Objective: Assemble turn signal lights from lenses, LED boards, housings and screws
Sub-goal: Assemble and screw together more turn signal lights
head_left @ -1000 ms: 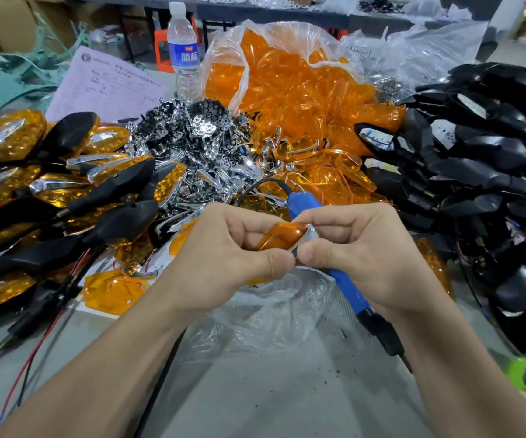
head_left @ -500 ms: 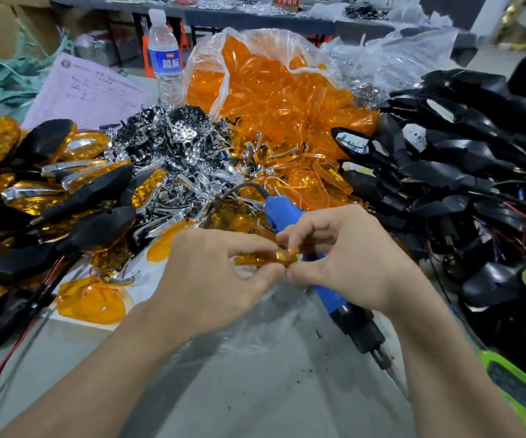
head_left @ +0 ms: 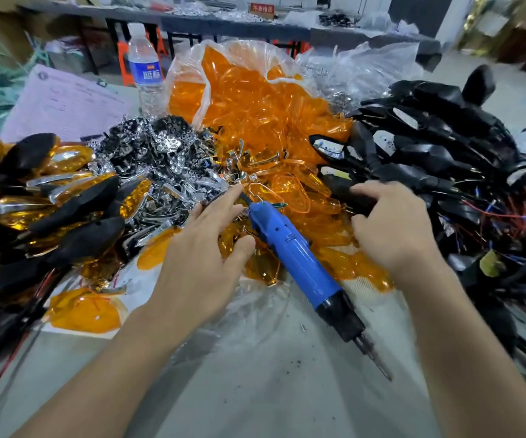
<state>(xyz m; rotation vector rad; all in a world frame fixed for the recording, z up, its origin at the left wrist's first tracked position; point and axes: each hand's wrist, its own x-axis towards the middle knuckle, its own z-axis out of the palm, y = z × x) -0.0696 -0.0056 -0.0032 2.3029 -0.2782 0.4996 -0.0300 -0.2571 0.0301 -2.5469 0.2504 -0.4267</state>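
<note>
Right of the blue screwdriver (head_left: 293, 248), a matte black housing (head_left: 347, 192) is gripped by the right hand (head_left: 391, 229); its near end is hidden. Left of it, the left hand (head_left: 204, 248) is spread wide over glossy orange lenses (head_left: 287, 188).

Just 1 cam, head-worn, wide-angle, bends the edges. Looks fwd + down along both forearms onto the bench (head_left: 255, 393). Sits close enough to put left hand (head_left: 201, 245) and right hand (head_left: 394, 229) mid-frame w/ blue screwdriver (head_left: 293, 251) btwn them, black housing (head_left: 347, 194) in the right's grip. Catches a back table (head_left: 223, 23) up top, far off + blurry.
</note>
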